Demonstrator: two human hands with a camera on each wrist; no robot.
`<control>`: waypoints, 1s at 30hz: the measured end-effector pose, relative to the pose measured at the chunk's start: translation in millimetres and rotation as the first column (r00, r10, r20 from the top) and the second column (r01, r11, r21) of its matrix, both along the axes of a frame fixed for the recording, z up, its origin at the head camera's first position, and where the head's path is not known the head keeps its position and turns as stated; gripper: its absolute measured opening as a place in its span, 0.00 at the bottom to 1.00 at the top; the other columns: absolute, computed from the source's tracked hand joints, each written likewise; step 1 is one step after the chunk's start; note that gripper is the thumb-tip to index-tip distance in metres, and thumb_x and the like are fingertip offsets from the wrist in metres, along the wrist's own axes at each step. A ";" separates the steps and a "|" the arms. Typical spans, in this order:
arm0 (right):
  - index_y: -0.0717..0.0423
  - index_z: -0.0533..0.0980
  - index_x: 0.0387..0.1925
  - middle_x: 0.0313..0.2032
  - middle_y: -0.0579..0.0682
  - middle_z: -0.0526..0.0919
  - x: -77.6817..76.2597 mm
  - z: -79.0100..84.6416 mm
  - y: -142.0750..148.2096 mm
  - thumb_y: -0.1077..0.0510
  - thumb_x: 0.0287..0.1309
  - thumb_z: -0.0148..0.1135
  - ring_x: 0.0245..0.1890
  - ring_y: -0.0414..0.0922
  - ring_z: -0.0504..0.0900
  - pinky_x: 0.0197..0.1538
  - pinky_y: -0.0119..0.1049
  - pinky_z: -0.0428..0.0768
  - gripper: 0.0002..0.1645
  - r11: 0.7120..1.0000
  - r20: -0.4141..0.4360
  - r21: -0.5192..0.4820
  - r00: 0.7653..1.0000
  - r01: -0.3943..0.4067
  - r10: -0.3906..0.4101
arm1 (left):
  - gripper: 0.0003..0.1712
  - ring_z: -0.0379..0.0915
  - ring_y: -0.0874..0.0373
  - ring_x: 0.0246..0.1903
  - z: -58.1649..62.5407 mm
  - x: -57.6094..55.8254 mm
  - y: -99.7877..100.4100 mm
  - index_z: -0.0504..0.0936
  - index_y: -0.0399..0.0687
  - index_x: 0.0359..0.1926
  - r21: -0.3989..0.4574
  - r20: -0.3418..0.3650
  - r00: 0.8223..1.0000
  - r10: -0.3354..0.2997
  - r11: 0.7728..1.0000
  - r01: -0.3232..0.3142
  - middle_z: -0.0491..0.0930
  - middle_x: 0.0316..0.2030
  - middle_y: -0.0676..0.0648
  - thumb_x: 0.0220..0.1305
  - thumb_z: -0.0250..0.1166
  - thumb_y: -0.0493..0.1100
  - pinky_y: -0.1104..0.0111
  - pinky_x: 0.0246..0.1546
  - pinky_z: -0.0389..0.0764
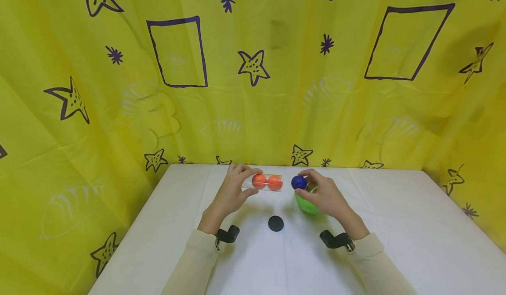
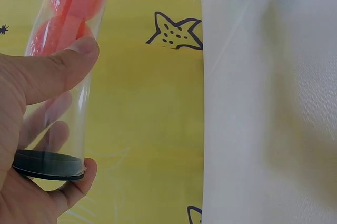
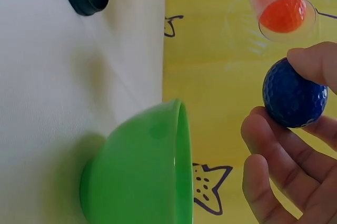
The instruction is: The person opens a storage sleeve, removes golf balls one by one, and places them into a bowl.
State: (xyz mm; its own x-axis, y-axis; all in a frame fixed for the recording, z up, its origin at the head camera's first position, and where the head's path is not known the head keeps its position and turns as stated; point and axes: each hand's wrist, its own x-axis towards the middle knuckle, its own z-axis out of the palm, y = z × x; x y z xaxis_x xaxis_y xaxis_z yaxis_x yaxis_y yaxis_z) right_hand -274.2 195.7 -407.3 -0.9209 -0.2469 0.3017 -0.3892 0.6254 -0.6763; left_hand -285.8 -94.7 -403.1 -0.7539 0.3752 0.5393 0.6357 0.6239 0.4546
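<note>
In the head view my left hand (image 1: 233,189) grips a clear plastic tube (image 2: 73,108) lying sideways above the table. Two orange golf balls (image 1: 274,182) sit inside it, near its uncapped end. A dark cap (image 2: 50,165) closes the other end, by my little finger. To the right, my right hand (image 1: 322,192) pinches a blue golf ball (image 3: 295,93) between thumb and fingers, a short gap from the tube's open mouth. Beneath that hand stands a green bowl (image 3: 142,171); its inside is hidden.
A loose black cap (image 1: 276,223) lies on the white table (image 1: 261,264) between the forearms. Behind the table hangs a yellow curtain (image 1: 221,106) with drawn stars and frames. Each wrist carries a black camera mount (image 1: 228,234).
</note>
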 end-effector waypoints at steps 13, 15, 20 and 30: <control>0.53 0.76 0.56 0.40 0.54 0.85 -5.9 1.6 24.0 0.48 0.60 0.73 0.39 0.48 0.80 0.37 0.36 0.79 0.26 0.997 0.048 0.035 0.996 0.075 -0.076 | 0.30 0.65 0.48 0.53 -1.4 -0.3 -0.8 0.84 0.53 0.58 -0.001 0.002 1.000 -0.002 1.000 0.002 0.79 0.47 0.45 0.52 0.79 0.35 0.56 0.50 0.74; 0.54 0.76 0.56 0.40 0.54 0.85 -6.7 1.6 28.0 0.47 0.61 0.73 0.39 0.48 0.80 0.37 0.37 0.79 0.27 0.996 0.050 0.039 0.996 0.078 -0.080 | 0.30 0.65 0.48 0.53 -1.5 -0.5 -0.8 0.84 0.53 0.57 0.001 0.001 1.000 -0.005 1.000 0.005 0.79 0.47 0.45 0.52 0.79 0.35 0.56 0.51 0.74; 0.53 0.76 0.55 0.40 0.54 0.85 -9.8 -1.2 37.9 0.46 0.62 0.72 0.39 0.47 0.79 0.37 0.37 0.78 0.26 0.995 0.044 0.061 0.995 0.082 -0.085 | 0.30 0.65 0.49 0.53 -0.7 -0.1 -1.1 0.84 0.54 0.58 0.002 0.000 1.000 -0.001 1.000 0.001 0.79 0.48 0.46 0.53 0.79 0.35 0.56 0.51 0.75; 0.56 0.77 0.54 0.38 0.52 0.85 -16.5 -12.4 49.9 0.49 0.62 0.72 0.41 0.49 0.80 0.40 0.36 0.78 0.24 0.992 0.030 0.100 0.996 0.079 -0.083 | 0.30 0.65 0.49 0.53 0.0 -0.2 -2.1 0.84 0.53 0.58 0.004 0.007 1.000 -0.004 1.000 0.004 0.79 0.48 0.44 0.53 0.79 0.35 0.56 0.51 0.74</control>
